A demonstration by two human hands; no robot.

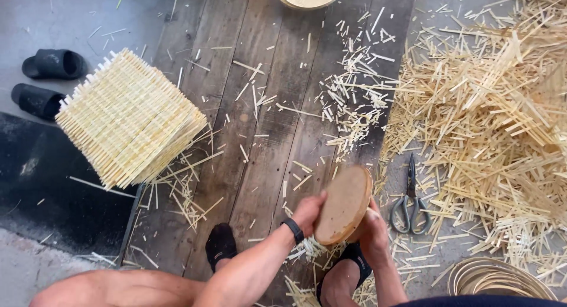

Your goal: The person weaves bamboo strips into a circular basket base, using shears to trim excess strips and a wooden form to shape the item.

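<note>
Closest to my feed are the bare knees and forearms at the bottom edge, and just above them the left hand [308,212] and right hand [373,229], both clamped on a round wooden disc [344,204] held up on edge over the planks. The left fingers curl over the near rim, the right hand cups the far side from below. There's pale stuff under the disc, looks like woven strips, but it's mostly hidden so I can't say how much.

My read: this is the shaping or trimming stage, with the disc acting as a form pressed against the weave. The next move probably needs one hand free for the cutter, so the other has to pin the disc alone without letting it tip.

Around it, biggest first: the huge heap of bamboo offcuts [502,118] on the right, then the dark plank floor [260,135] littered with splinters, then the stack of square woven mats [127,118] on the left, well apart from the hands. A coil of thin strips [493,277] sits bottom right. Black sandals [44,82] are off to the far left. The scissors [409,200] lie just beside the right hand, half in the scraps.

Only real nuisance is loose slivers everywhere underfoot, and those could bury the scissors.
</note>
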